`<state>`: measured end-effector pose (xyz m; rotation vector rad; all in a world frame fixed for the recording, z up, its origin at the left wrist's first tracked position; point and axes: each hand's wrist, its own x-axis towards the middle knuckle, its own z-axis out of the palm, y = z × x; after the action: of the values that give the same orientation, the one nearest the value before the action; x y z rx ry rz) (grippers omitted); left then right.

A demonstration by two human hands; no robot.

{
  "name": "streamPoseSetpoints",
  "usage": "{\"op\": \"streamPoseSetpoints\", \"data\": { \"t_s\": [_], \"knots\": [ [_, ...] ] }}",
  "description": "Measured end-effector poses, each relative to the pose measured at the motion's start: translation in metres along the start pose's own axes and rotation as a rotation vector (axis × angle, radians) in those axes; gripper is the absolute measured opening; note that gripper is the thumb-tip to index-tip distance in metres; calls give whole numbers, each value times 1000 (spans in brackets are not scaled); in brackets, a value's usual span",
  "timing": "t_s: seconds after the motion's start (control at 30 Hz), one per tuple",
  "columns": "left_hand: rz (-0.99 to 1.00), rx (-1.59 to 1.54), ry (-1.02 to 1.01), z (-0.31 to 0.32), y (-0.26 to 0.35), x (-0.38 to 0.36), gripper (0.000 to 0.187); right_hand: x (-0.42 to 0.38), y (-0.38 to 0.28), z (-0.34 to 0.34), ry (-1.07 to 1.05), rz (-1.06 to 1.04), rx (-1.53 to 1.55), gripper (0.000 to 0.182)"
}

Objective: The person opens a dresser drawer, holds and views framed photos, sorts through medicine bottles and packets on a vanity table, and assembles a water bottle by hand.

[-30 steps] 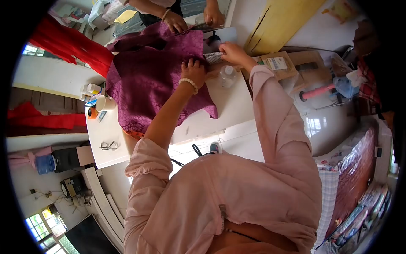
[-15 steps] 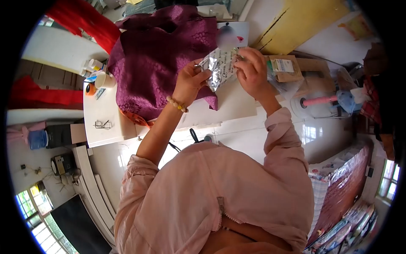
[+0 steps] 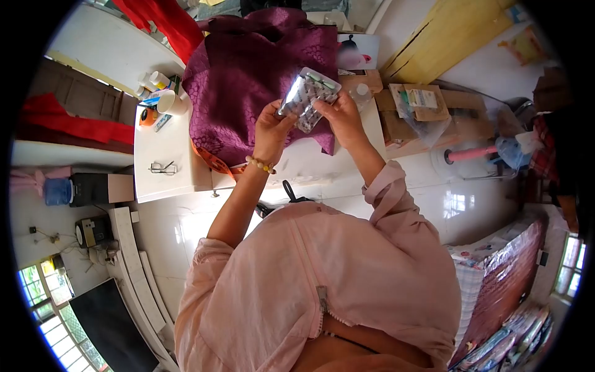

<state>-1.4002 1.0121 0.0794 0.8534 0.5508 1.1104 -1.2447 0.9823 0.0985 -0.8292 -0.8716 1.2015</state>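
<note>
A silver foil blister pack (image 3: 304, 102) is held between both hands over the purple patterned cloth (image 3: 242, 77). Printing covers its foil face, and greenish capsule shapes show along its far edge. My left hand (image 3: 273, 131), with a beaded bracelet at the wrist, pinches the pack's left side between thumb and fingers. At the right edge, my right hand (image 3: 344, 119) grips with its thumb on top; its other fingers are mostly hidden underneath. The cloth lies spread on a white table (image 3: 164, 139) beneath the hands.
On the table's left stand a paper cup (image 3: 172, 104), an orange round object (image 3: 149, 116), small bottles (image 3: 160, 80) and eyeglasses (image 3: 163, 168). Cardboard boxes (image 3: 403, 121) and a clear plastic container (image 3: 360, 93) are at the right. Red fabric (image 3: 80, 124) hangs at the left.
The pack has tilted and now shows greenish capsules along its far edge. My right hand has moved down and left, its thumb now across the foil. The camera view has shifted slightly.
</note>
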Motion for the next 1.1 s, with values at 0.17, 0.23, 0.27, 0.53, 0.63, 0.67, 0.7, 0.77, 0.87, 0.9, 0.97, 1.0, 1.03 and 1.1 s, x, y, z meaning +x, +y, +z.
{"op": "streamPoseSetpoints", "data": {
  "t_s": [0.17,0.23,0.27,0.53,0.63,0.67,0.7,0.77,0.87,0.9,0.97,1.0,1.03,1.1],
  "knots": [
    [4,223,-66,-21,8,-8,26,-3,19,-1,-26,47,-211,38],
    [-26,285,-18,-20,10,-12,16,-7,27,1,-47,63,-74,40],
    [-17,188,-8,-17,7,-14,15,-10,29,3,-44,23,-74,38],
    [-97,301,-78,-12,-7,-16,17,-35,40,-13,-31,74,-254,28],
    [2,269,-72,6,5,-16,22,-40,26,-27,-199,48,-370,26],
    [24,293,-75,2,6,-14,25,-41,31,-34,-212,97,-355,26],
    [42,316,-83,-2,5,-11,27,-44,36,-42,-222,146,-343,26],
    [72,363,-67,-3,7,-7,22,-49,26,-44,-268,185,-428,27],
    [9,633,-108,-10,6,-6,13,-52,16,-46,-341,278,-617,34],
    [7,635,-96,-9,11,-8,13,-53,16,-47,-351,283,-613,34],
    [-2,772,-151,-6,19,-9,12,-55,17,-49,-289,248,-544,29],
    [-72,729,-153,-8,20,-8,11,-54,14,-50,-297,293,-586,27],
    [-74,729,-143,-10,22,-8,11,-55,13,-48,-305,297,-584,27],
    [-155,746,-200,-12,27,-7,11,-56,13,-46,-273,217,-478,25]
  ]
}}
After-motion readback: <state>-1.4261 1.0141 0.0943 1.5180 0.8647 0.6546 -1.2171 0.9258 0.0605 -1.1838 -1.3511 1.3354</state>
